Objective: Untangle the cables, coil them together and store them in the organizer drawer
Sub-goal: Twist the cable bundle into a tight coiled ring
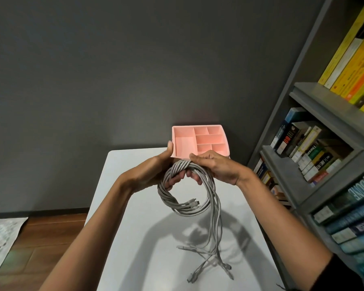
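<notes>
A dark grey wall [93,70] fills most of the room ahead. A grey bookshelf [315,95] runs down the right side, packed with books [349,55], yellow ones up top and blue-green ones lower down. Below the wall a strip of wooden floor [51,227] shows at the left, with a pale patterned sheet [0,238] lying on it.

The white tabletop [135,248] stretches away from the person towards the wall. At its far end sits the pink organizer [178,131], open at the top and split into one long compartment on the left and several smaller ones on the right.

The grey cables [177,204] are not in it. They are held as one bundle in the air, just in front of the organizer's near wall. Part of the bundle hangs as a round coil with a few plugs inside the loop. The rest drops in loose strands whose plug ends lie spread on the tabletop.

Both bare hands grip the top of the bundle, side by side. The left hand [156,171] has its fingers curled under the cables and through the loop, thumb raised beside the organizer's left edge. The right hand [214,166] is curled over them from above.
</notes>
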Tool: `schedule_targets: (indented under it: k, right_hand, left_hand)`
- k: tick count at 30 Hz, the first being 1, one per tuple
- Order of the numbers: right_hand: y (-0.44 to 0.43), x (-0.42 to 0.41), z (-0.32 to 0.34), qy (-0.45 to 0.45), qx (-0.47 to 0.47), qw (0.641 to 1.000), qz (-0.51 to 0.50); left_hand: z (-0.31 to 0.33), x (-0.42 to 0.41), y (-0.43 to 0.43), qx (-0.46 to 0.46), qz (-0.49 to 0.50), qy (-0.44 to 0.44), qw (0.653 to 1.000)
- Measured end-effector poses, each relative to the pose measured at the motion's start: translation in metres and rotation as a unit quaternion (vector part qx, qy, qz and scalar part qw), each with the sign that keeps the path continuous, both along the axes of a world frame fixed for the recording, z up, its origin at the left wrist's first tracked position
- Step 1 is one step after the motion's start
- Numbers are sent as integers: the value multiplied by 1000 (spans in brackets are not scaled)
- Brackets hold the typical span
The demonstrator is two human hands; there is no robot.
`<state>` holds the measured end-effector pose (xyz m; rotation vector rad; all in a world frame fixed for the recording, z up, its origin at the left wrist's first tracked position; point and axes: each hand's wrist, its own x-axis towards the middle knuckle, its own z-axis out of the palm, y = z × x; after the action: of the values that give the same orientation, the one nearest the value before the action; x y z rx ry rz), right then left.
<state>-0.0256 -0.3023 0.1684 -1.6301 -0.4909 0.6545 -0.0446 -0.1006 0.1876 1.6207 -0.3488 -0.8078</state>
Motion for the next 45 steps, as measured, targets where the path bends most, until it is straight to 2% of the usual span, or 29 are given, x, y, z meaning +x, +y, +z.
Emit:
schedule_targets:
  k: [2,3,6,9,12,14,21,26,28,30,32,34,36,39,45]
  right_hand:
    - [2,0,-2,7,-9,1000,-2]
    - [3,0,-3,12,-11,1000,-7]
    - [1,3,-4,28,-9,999,-42]
    - [-1,5,-4,58,0,996,-60]
    - [-3,4,-5,80,10,995,-55]
    - [-3,3,-5,68,10,996,-50]
    - [-8,-9,-5,-26,-44,997,-54]
    - [-9,-11,-12,-61,-55,994,-69]
    - [-12,-7,-12,-47,-48,995,-71]
    - [-15,-5,-10,-26,-49,997,-60]
    - [-17,-3,-10,-22,-67,997,-41]
    - [-15,-2,-10,-19,-86,996,-22]
    - [-11,-2,-9,-26,-104,994,6]
    - [-6,0,-7,-36,-126,991,33]
    - [-3,-4,-22,-10,-80,996,31]
  left_hand:
    - [4,-1,-2,6,-6,24,1000]
    - [4,-1,-3,25,1,6,1000]
    - [-4,-6,-8,93,48,-165,981]
    - [-16,-7,-11,105,61,-346,930]
    - [-23,-6,-17,130,89,-446,881]
    - [-26,-4,-20,138,104,-481,859]
    - [-35,-2,-22,176,160,-515,823]
    - [-35,2,-24,200,165,-512,819]
    - [-32,2,-24,191,140,-500,833]
    - [-28,3,-21,180,92,-428,881]
    - [-20,1,-20,144,61,-297,942]
    - [-12,-3,-23,114,65,-186,974]
    - [-5,-6,-28,130,46,-136,981]
    - [-7,-7,-31,157,9,-122,980]
    - [-16,-1,-25,174,53,-58,982]
